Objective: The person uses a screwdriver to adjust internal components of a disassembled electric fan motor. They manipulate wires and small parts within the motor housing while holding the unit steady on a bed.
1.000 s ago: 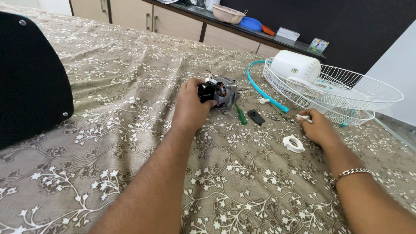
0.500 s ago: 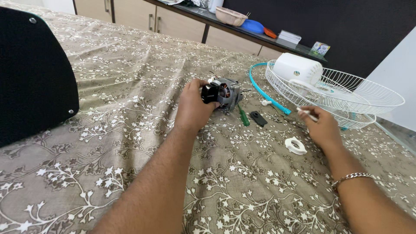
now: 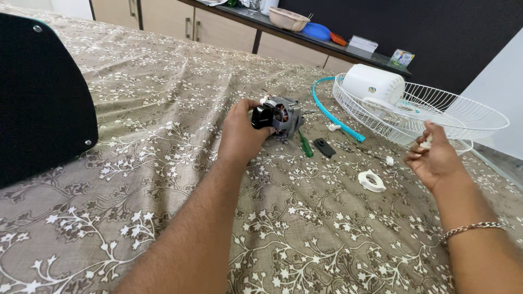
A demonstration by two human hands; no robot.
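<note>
My left hand (image 3: 242,133) grips a small grey and black fan motor (image 3: 279,115) that rests on the patterned cloth (image 3: 163,71). My right hand (image 3: 436,158) is raised off the cloth near the white wire fan guard (image 3: 436,111), with a small white part (image 3: 426,144) pinched between thumb and fingers. A green-handled screwdriver (image 3: 305,145) and a small black piece (image 3: 324,147) lie just right of the motor. A white ring-shaped part (image 3: 372,181) lies on the cloth below my right hand.
A white motor cover (image 3: 373,84) sits in the fan guard, with a teal rim strip (image 3: 332,115) beside it. A big black panel (image 3: 38,98) stands at the left. Bowls and boxes line a dark counter (image 3: 305,32) at the back.
My right hand has lifted off the cloth and turned palm up with the small white part. My left hand stays on the motor.
</note>
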